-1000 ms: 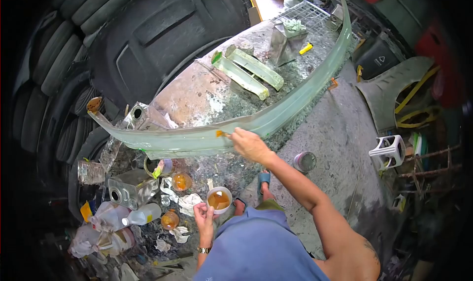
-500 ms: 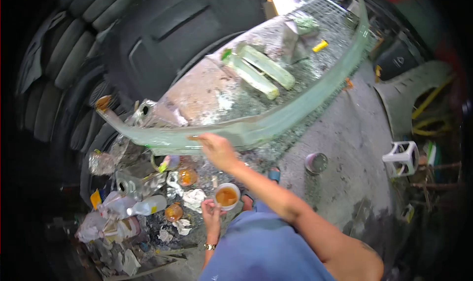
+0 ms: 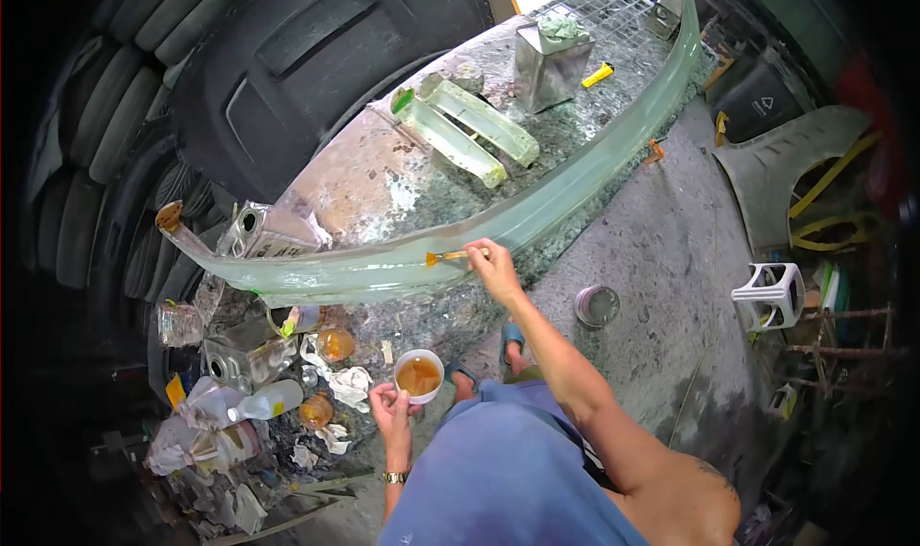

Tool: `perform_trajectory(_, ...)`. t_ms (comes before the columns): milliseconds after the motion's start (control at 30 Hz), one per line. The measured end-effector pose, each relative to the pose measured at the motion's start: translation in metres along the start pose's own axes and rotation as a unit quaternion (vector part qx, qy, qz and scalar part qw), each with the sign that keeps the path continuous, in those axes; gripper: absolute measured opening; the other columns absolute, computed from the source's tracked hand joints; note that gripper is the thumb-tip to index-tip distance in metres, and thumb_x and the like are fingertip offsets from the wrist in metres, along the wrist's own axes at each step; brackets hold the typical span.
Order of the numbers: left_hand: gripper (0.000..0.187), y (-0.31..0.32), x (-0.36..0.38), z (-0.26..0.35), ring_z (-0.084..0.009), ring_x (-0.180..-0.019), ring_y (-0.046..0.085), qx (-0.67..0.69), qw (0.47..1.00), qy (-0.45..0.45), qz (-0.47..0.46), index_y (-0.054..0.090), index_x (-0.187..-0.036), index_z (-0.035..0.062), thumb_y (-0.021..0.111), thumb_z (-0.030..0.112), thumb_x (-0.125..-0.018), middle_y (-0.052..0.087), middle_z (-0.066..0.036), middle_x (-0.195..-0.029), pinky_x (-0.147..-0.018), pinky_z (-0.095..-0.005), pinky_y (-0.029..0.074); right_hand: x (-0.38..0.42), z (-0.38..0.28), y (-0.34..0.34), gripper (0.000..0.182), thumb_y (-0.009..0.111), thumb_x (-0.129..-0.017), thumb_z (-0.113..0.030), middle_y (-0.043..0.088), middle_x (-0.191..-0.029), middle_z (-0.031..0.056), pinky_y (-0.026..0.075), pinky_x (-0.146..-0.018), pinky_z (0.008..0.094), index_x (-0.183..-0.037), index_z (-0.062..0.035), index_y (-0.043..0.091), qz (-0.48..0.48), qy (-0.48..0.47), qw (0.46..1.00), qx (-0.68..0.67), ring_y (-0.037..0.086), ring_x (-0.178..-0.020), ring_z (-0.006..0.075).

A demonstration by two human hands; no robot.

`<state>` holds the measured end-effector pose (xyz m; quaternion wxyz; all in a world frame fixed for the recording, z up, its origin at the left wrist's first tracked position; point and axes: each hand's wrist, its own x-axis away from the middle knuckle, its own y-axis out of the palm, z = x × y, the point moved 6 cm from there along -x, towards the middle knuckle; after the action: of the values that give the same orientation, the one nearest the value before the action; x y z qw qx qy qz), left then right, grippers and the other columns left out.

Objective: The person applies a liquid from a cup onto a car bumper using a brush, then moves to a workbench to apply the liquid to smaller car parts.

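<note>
My right hand (image 3: 494,266) is closed on the handle of a paintbrush (image 3: 450,257), whose amber-wet bristles meet the surface of a long, curved, pale green translucent moulded strip (image 3: 537,222). The strip spans the worktable, and its left stretch shines wet. Lower down, my left hand (image 3: 393,414) grips a white cup (image 3: 434,357) by its side. Amber liquid stands in the cup, held nearly upright in front of my body.
Metal cans (image 3: 556,72), two pale green channel pieces (image 3: 450,142) and a yellow-handled tool (image 3: 597,75) occupy the worktable (image 3: 355,177). At lower left are amber jars (image 3: 335,344), crumpled paper (image 3: 350,385) and a plastic bottle (image 3: 266,399). A white stool (image 3: 769,297) stands right.
My right hand and the brush have moved rightward along the strip. The left hand still holds the cup. The whole view has shifted slightly.
</note>
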<state>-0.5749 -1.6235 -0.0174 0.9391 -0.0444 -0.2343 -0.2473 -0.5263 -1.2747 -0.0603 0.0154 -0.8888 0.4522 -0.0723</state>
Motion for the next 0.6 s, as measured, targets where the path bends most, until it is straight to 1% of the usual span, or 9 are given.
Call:
perform_trajectory(67,0.04,0.008,-0.001,0.0,-0.0125,-0.082,0.057,-0.002,1.0,-0.003,0.003,0.04,-0.116,0.0055,0.065,0.021,-0.089,0.046,-0.004,-0.096,-0.066,-0.0275,0.057,-0.005,0.017,-0.016,0.021,0.055,-0.094,-0.017,0.061,-0.065,0.005,0.045,-0.057,0.0285,-0.099,0.0,0.065,-0.008,-0.001,1.0,-0.025,0.055,-0.06,0.0109)
perform_trajectory(133,0.041,0.017,0.0,0.002,-0.0125,-0.082,0.057,-0.005,1.0,0.0,0.004,0.04,-0.116,0.0056,0.066,0.021,-0.089,0.046,-0.004,-0.096,-0.067,-0.0274,0.057,-0.004,0.028,-0.032,0.022,0.055,-0.095,-0.02,0.06,-0.067,0.0007,0.041,-0.055,0.0233,-0.099,-0.0009,0.065,0.025,0.009,1.0,-0.017,0.052,-0.061,0.0066)
perform_trajectory(167,0.041,0.022,0.001,0.003,-0.0125,-0.083,0.057,-0.007,1.0,0.002,0.006,0.04,-0.117,0.0056,0.066,0.021,-0.089,0.046,-0.004,-0.096,-0.067,-0.0273,0.057,-0.003,0.034,-0.037,0.022,0.055,-0.095,-0.02,0.06,-0.067,0.0007,0.041,-0.055,0.0233,-0.099,-0.0009,0.065,0.024,0.009,0.999,-0.018,0.052,-0.061,0.0066)
perform_trajectory(233,0.04,0.03,0.003,0.002,-0.0117,-0.08,0.058,-0.018,1.0,0.012,0.014,0.041,-0.116,0.0063,0.065,0.025,-0.089,0.049,-0.004,-0.094,-0.065,-0.0269,0.057,0.001,0.023,-0.049,0.023,0.055,-0.095,-0.02,0.06,-0.068,0.0003,0.039,-0.054,0.022,-0.101,-0.0013,0.066,0.06,0.005,0.998,-0.001,0.051,-0.06,0.0056)
perform_trajectory(300,0.04,0.038,0.005,0.003,-0.0109,-0.078,0.058,-0.026,0.999,0.019,0.024,0.041,-0.115,0.0069,0.064,0.028,-0.09,0.052,-0.004,-0.092,-0.064,-0.0265,0.056,0.007,-0.002,-0.043,0.023,0.055,-0.095,-0.02,0.06,-0.069,-0.0003,0.039,-0.054,0.0214,-0.105,-0.0027,0.066,0.033,0.013,0.999,-0.028,0.049,-0.06,0.005)
perform_trajectory(367,0.041,0.045,0.007,0.003,-0.012,-0.079,0.059,-0.029,0.999,0.021,0.029,0.041,-0.115,0.0063,0.064,0.029,-0.09,0.053,-0.005,-0.093,-0.064,-0.0268,0.056,0.007,-0.025,-0.017,0.024,0.055,-0.095,-0.02,0.059,-0.069,-0.0011,0.038,-0.054,0.0215,-0.108,-0.0038,0.067,-0.046,0.026,0.993,-0.107,0.048,-0.06,0.0048)
perform_trajectory(500,0.041,0.055,0.007,0.005,-0.0124,-0.079,0.06,-0.042,0.998,0.021,0.03,0.041,-0.115,0.0059,0.064,0.029,-0.09,0.053,-0.005,-0.093,-0.064,-0.0271,0.056,-0.014,0.004,-0.007,0.023,0.055,-0.095,-0.019,0.058,-0.069,-0.0018,0.039,-0.055,0.0222,-0.108,-0.0038,0.067,-0.047,0.005,0.994,-0.095,0.048,-0.061,0.0054)
perform_trajectory(567,0.04,0.06,0.01,0.006,-0.0125,-0.079,0.06,-0.038,0.998,0.025,0.039,0.041,-0.115,0.0059,0.063,0.029,-0.09,0.053,-0.005,-0.093,-0.064,-0.0274,0.056,-0.017,0.025,-0.025,0.023,0.056,-0.094,-0.018,0.058,-0.069,-0.0024,0.039,-0.055,0.0231,-0.105,-0.0027,0.068,0.004,-0.011,0.999,-0.052,0.048,-0.061,0.0063)
perform_trajectory(600,0.04,0.061,0.011,0.005,-0.0125,-0.079,0.06,-0.038,0.998,0.024,0.041,0.041,-0.115,0.0059,0.063,0.029,-0.09,0.053,-0.005,-0.093,-0.064,-0.0274,0.056,-0.017,0.034,-0.034,0.022,0.056,-0.093,-0.018,0.058,-0.068,-0.001,0.041,-0.056,0.0245,-0.103,-0.0018,0.069,0.02,0.002,0.998,-0.055,0.05,-0.062,0.0073)
